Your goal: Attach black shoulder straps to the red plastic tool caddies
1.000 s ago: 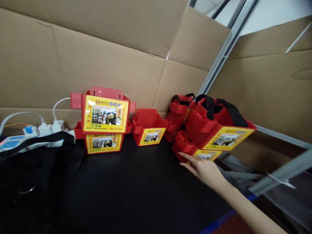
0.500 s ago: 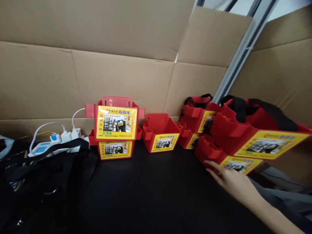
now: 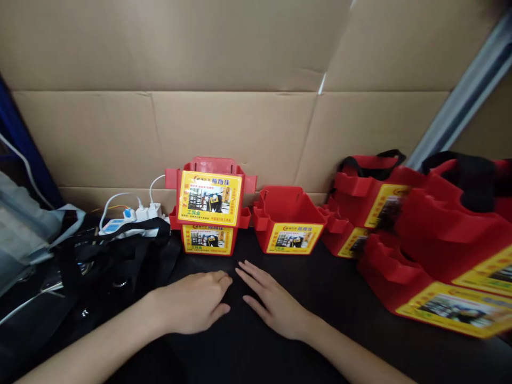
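Observation:
Over the black work surface (image 3: 224,357), my left hand (image 3: 196,301) is palm down with its thumb apart from its slightly bent fingers, holding nothing. Facing it, my right hand (image 3: 276,304) has its fingers stretched out and is bare as well. The two hands' fingertips nearly meet. Just behind them stands a red plastic tool box (image 3: 260,234) with a yellow picture label. Left of it, another red tool box (image 3: 210,197) sits stacked on a similar lower box (image 3: 208,240).
More red tool boxes (image 3: 436,208) are stacked at the right, some with black straps (image 3: 472,176). A white power strip (image 3: 128,226) with plugs lies at the left, near black straps and metal rings (image 3: 120,284). Cardboard (image 3: 224,122) lines the back.
My right hand has left the stacked boxes on the right and come to the middle. My left hand has entered the view. The camera has turned, levelling the scene.

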### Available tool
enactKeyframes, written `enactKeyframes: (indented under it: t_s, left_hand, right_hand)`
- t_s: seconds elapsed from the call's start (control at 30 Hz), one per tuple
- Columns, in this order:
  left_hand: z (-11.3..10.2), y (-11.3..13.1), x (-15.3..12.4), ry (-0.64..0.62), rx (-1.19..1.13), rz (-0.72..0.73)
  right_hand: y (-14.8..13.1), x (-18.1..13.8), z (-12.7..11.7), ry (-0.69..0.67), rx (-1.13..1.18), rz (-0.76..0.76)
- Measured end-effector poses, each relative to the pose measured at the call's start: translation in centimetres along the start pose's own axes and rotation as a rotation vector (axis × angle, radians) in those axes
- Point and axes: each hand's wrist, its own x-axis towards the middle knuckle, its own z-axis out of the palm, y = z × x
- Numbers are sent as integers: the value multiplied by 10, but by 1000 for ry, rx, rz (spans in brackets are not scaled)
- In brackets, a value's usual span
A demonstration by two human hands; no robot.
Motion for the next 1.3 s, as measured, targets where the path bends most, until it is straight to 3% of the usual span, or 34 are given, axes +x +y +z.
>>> enactKeyframes:
  t_s: [0.13,0.23,0.93,1.03,1.2,1.3]
  left_hand:
    - [37,-27,19,31,107,20]
    - [51,-38,23,63,107,40]
    - [53,-41,22,70,113,48]
    - [53,-43,23,53,118,48]
    - [52,-46,23,69,123,66]
    - [51,-42,24,84,159,67]
  right_hand:
    - [3,1,-2,-86,-1,-19]
    - [4,-1,-4,-84,7,-20]
    - [4,-4,-3,-92,-4,-54]
    - [6,-2,-6,64,-95,-65]
    - [46,-2,-42,590,-450,116]
    - [80,-8,-66,602,-604,167]
